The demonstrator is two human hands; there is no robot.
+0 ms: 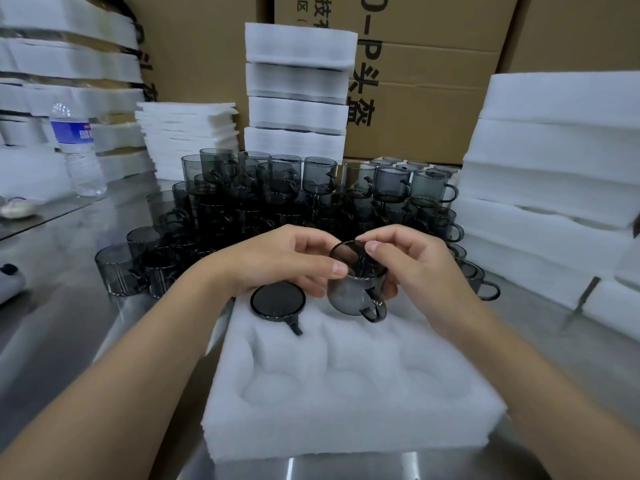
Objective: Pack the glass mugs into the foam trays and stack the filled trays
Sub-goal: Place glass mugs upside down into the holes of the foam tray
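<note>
Both grips have the mug (356, 285), held just above the far row of the tray (346, 410). The left grip (287, 261) holds it from the left, thumb on the rim and fingers curled round the wall. The right grip (412, 261) pinches the far rim between thumb and forefinger, its other fingers behind the glass. Neither grip is slack.

The mug is tilted: its mouth leans towards the person, its base hangs lower and slightly away. The axis therefore runs steeply but not plumb. The handle sticks out at the lower right, towards the person.

The pocket it seems meant for is the middle one of the far row, straight below and almost touching the base. Just to its left the seated mug (278, 301) fills the far-left pocket, its handle also pointing to the near side. That suggests the handle in hand is already turned close to the right way.

The coming move looks like a short drop, righting the axis so the base goes in flat and the handle meets its slot. The right grip is on the pocket side, so it would likely guide. The three near pockets are bare. The pile (277, 202) of unpacked mugs waits on the desk (69, 323) beyond the tray
</note>
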